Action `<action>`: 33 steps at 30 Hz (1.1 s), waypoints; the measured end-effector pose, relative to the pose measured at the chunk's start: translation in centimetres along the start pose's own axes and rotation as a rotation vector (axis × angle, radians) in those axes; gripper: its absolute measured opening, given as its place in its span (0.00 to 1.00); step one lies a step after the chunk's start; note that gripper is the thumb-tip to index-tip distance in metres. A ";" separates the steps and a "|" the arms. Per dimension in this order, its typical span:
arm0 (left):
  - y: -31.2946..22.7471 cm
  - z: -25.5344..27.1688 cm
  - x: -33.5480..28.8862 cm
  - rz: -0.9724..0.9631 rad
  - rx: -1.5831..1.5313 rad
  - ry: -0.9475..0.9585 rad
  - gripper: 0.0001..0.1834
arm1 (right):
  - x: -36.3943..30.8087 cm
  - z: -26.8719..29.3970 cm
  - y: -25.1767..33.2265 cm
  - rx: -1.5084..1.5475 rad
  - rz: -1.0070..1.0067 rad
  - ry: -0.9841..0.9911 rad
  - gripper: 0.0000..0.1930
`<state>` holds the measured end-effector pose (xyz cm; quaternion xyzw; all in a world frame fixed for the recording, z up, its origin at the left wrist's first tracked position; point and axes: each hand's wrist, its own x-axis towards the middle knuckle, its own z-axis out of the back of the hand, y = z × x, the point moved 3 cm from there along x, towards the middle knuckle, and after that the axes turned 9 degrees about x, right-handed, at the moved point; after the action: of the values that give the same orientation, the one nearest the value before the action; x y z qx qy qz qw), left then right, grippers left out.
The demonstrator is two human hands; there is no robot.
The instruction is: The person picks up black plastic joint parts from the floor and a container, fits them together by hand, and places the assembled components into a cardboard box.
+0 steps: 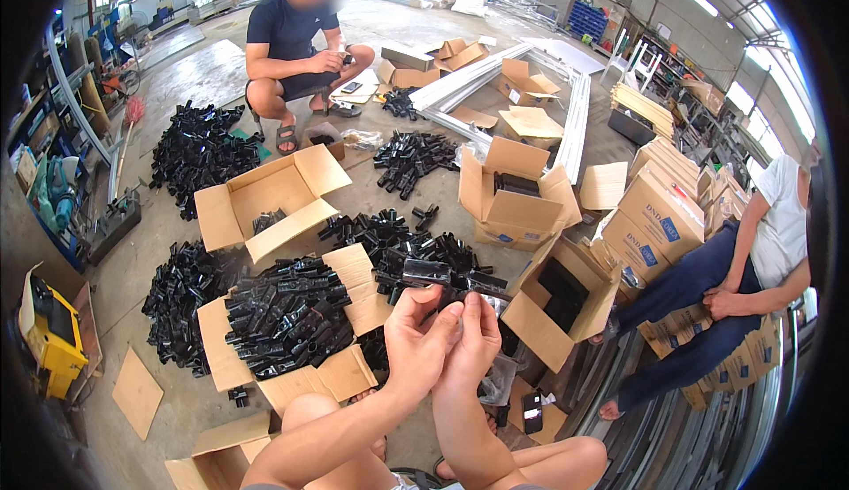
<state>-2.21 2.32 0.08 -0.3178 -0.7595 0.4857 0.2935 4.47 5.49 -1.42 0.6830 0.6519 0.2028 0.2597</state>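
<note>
Both my hands are raised together in front of me, thumbs and fingers pinched close. A shiny black tube-like part (426,272), seemingly in clear plastic, juts out above the fingers of my left hand (419,335). My right hand (469,340) presses against the left one, its fingertips closed at the same part; the exact grip is hidden behind the fingers. Just beyond lies a heap of similar black parts (393,238). Left of my hands, an open carton (225,348) is filled with black parts in clear wrapping.
A co-worker (296,34) squats across the floor; another person (752,251) sits at the right. Open cartons (274,185) (504,167) and more black heaps (199,149) surround me. A phone (532,410) lies on cardboard near my right knee, beside metal bars (619,441).
</note>
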 end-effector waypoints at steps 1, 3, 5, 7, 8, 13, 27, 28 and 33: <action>-0.1 0.0 0.1 -0.003 0.016 0.000 0.12 | 0.1 -0.3 0.0 0.026 0.000 0.017 0.07; -0.3 0.1 0.3 -0.010 0.020 0.005 0.12 | 0.1 -0.4 0.0 0.063 0.009 0.038 0.07; -0.2 0.1 0.3 -0.013 -0.005 0.013 0.12 | 0.1 0.0 -0.1 0.077 0.027 0.043 0.07; -0.4 0.0 0.1 -0.017 -0.012 0.006 0.12 | 0.0 -0.3 0.2 0.052 0.018 0.048 0.06; -0.5 0.1 0.0 -0.017 -0.015 0.002 0.11 | 0.0 -0.4 0.3 0.040 0.012 0.050 0.06; -0.1 0.3 0.3 -0.043 0.066 0.008 0.12 | 0.1 -0.3 0.0 0.052 -0.022 -0.004 0.05; -0.7 -0.8 0.1 -0.101 0.140 0.013 0.12 | 0.4 0.2 1.1 0.066 -0.093 -0.024 0.04; -0.7 -0.8 0.0 -0.123 0.190 0.020 0.12 | 0.4 0.5 1.1 0.103 -0.148 -0.050 0.04; -0.8 -1.0 0.0 -0.132 0.243 0.036 0.12 | 0.2 0.1 1.8 0.175 -0.245 -0.084 0.04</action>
<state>-1.61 2.63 1.18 -0.2379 -0.7088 0.5480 0.3750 5.98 5.71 -0.41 0.6263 0.7340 0.0834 0.2490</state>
